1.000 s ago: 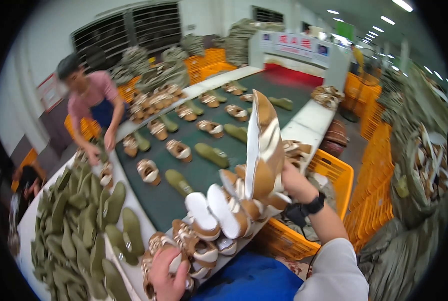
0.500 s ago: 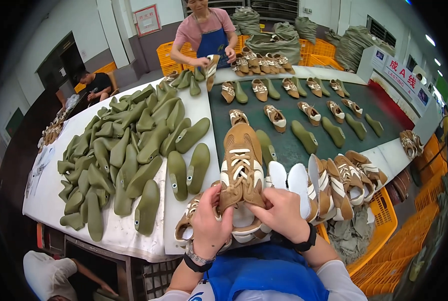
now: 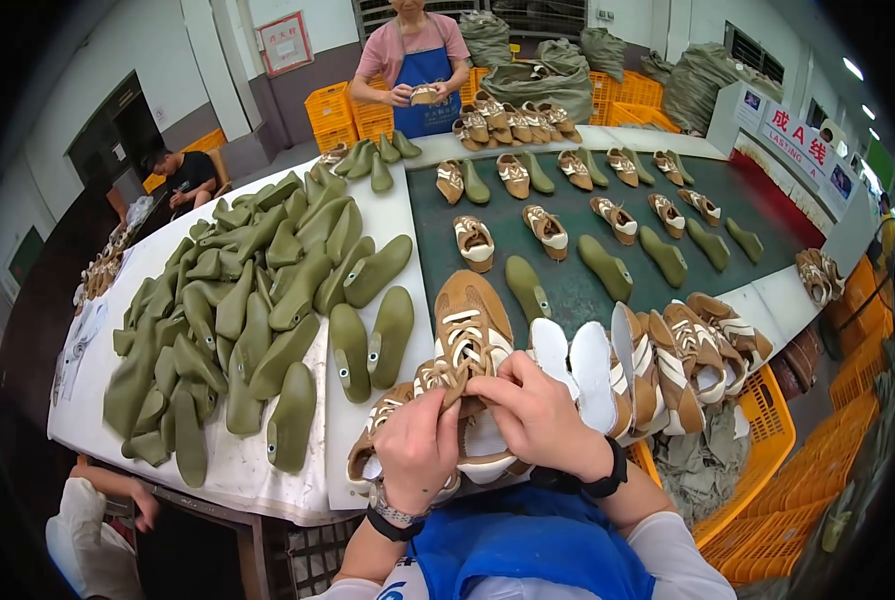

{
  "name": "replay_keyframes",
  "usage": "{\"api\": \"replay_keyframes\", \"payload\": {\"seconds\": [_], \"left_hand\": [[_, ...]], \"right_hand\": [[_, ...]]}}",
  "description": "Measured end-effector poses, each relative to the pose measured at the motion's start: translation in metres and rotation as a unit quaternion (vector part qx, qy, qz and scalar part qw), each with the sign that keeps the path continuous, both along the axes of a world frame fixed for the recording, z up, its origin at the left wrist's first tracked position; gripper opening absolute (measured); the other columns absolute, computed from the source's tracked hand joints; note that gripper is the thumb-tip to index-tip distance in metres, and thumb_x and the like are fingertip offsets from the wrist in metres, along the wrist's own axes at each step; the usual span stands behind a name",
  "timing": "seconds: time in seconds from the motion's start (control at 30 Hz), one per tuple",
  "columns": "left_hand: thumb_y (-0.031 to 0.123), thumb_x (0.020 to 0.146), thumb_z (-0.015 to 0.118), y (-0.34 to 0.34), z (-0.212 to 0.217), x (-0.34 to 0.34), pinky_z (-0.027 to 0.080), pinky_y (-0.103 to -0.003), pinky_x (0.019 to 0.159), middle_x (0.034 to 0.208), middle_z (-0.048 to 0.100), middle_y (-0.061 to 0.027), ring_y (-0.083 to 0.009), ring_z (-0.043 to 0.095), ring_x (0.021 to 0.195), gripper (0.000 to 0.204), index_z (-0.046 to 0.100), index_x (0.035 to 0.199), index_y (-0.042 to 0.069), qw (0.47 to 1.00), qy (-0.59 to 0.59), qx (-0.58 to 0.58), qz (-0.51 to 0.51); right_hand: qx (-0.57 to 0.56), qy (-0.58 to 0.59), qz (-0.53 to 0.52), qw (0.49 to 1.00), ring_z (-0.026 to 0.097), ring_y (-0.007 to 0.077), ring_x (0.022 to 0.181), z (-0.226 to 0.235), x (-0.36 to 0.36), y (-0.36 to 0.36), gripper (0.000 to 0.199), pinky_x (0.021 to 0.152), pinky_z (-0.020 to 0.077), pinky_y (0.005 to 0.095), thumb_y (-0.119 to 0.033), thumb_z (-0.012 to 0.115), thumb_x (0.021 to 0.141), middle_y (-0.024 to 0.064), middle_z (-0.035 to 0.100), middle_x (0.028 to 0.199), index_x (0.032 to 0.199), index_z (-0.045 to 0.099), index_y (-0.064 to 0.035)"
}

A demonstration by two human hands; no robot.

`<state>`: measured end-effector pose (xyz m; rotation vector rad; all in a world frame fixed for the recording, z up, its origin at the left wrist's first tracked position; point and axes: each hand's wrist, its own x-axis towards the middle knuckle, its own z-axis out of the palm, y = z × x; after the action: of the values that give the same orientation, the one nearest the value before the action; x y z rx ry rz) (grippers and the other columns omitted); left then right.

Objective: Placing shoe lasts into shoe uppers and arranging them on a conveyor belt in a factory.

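Observation:
A brown shoe upper [image 3: 472, 320] with white laces hangs between my hands, toe pointing away from me. My left hand [image 3: 415, 445] pinches its collar edge on the left. On the right, my right hand [image 3: 537, 415] grips the collar too, its fingers close to the left thumb. Below and beside my hands lie more brown and white shoe uppers [image 3: 367, 445], partly hidden by my wrists. White insoles [image 3: 594, 365] stand just right of my right hand, next to a row of shoe uppers [image 3: 697, 350].
Green shoe lasts [image 3: 257, 290] are heaped on the white table [image 3: 97, 400] at left. A dark green belt [image 3: 797, 215] carries spaced uppers and lasts. Across it, a person in a blue apron [image 3: 427, 90] holds a shoe upper. An orange crate [image 3: 767, 420] stands at lower right.
My hands have drawn closer together at the collar, and the upper has dropped slightly nearer me. Across the table, the person has brought a shoe upper from the table to their apron.

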<state>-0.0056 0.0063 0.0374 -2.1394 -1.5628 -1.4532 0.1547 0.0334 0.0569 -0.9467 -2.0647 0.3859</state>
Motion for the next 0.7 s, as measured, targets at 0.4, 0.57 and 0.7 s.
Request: {"api": "replay_keyframes", "payload": {"seconds": [0.4,0.57,0.7], "left_hand": [[-0.003,0.076,0.057,0.006,0.015,-0.005,0.048,-0.032,0.062,0.083,0.060,-0.0122,-0.0264,0.060,0.071,0.023,0.061,0.097,0.004,0.992,-0.097,-0.052,-0.056],[-0.009,0.070,0.052,0.001,0.030,-0.001,0.047,-0.034,0.062,0.086,0.052,-0.0126,-0.0289,0.056,0.072,0.031,0.062,0.095,0.007,0.989,0.053,-0.095,-0.099],[-0.008,0.068,0.053,0.006,0.027,-0.009,0.046,-0.033,0.060,0.084,0.050,-0.0129,-0.0284,0.054,0.070,0.025,0.063,0.085,0.007,0.978,0.061,-0.093,-0.174]], "right_hand": [[-0.010,0.147,0.072,0.987,0.052,0.0254,0.068,-0.011,-0.001,-0.002,0.024,0.057,0.0436,0.0315,0.007,0.053,0.071,0.0117,0.047,0.083,0.091,0.055,-0.0060],[0.035,0.220,0.017,0.975,0.052,0.0197,0.057,-0.018,-0.004,-0.005,0.029,0.051,0.0431,0.0279,0.007,0.055,0.068,0.0113,0.050,0.084,0.094,0.049,-0.0029],[0.039,0.217,0.022,0.975,0.052,0.0145,0.060,-0.024,0.001,-0.003,0.027,0.053,0.0433,0.0253,0.007,0.055,0.073,0.0091,0.051,0.085,0.096,0.047,-0.0033]]}}
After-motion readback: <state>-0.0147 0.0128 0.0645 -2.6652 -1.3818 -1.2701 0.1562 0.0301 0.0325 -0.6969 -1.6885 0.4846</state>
